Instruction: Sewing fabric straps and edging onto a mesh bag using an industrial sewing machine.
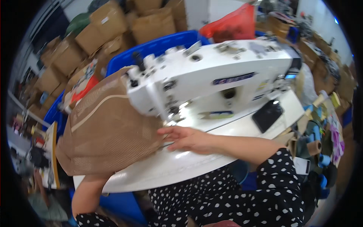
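We have a brown mesh fabric piece (pixel 113 140) spread at the left end of the white desk (pixel 151 179), bulging up beside the head of our white sewing machine (pixel 215 72) and hanging over the desk's near edge. A pale, curved strip (pixel 100 103) runs across its upper part. Our right hand (pixel 191 142) reaches in from the right, low over the desk, just in front of the needle area. Its fingers (pixel 171 130) point left, loosely apart, at the right edge of the mesh; we see nothing pinched between them, and we cannot tell how firmly they touch the cloth. Our left forearm (pixel 90 191) goes up under the mesh, which covers the left hand, so we cannot tell whether those fingers grip or lie flat.

Under the machine's arm we see a small tool (pixel 217 114) with a partly blue handle, and to its right a dark phone (pixel 267 115) lies on the desk. Behind the machine stand a blue bin (pixel 160 46) and a red plastic bag (pixel 232 23); cardboard boxes (pixel 153 25) are piled farther back. To our right sit thread spools (pixel 314 146).
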A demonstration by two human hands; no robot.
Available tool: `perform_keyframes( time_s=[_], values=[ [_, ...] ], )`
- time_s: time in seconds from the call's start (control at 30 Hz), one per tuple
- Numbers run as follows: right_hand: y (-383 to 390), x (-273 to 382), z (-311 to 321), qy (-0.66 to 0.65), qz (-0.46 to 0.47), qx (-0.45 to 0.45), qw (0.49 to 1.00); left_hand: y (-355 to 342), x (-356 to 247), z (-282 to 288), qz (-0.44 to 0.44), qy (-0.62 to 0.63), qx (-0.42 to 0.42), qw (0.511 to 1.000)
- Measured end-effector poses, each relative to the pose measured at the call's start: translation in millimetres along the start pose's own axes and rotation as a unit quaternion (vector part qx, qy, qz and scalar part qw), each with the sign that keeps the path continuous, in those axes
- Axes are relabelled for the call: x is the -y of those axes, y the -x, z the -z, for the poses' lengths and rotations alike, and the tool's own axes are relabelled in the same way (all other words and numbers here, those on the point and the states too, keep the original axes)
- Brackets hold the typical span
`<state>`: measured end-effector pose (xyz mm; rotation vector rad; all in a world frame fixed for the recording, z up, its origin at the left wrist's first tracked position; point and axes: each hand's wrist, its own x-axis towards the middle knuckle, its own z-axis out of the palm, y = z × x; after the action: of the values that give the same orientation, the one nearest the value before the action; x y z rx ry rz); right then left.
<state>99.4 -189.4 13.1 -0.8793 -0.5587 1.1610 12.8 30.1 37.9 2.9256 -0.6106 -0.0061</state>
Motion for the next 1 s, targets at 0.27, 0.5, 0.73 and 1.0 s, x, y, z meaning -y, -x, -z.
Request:
perform_keyframes(
  time_s=[0.27,0.5,0.73,1.0],
  values=[
    [11.2,-8.9,-23.5,0.54,0.051,-0.112,0.832,50.7,-55.2,37.1,-0.13,-0.082,-0.019,0.988],
    [3.0,-19.3,-10.4,0.75,0.311,-0.141,0.567,44.0,-97.4,61.7,-0.27,-0.068,-0.029,0.96],
    [5.6,-24.2,-1.1,0.739,0.324,-0.025,0.59,8.1,-57.6,64.3,-0.12,-0.284,-0.086,0.948],
    [4.1,-18.0,-13.3,0.727,0.279,-0.097,0.62,28.5,-14.7,64.3,-0.142,-0.318,-0.041,0.937]
  ],
)
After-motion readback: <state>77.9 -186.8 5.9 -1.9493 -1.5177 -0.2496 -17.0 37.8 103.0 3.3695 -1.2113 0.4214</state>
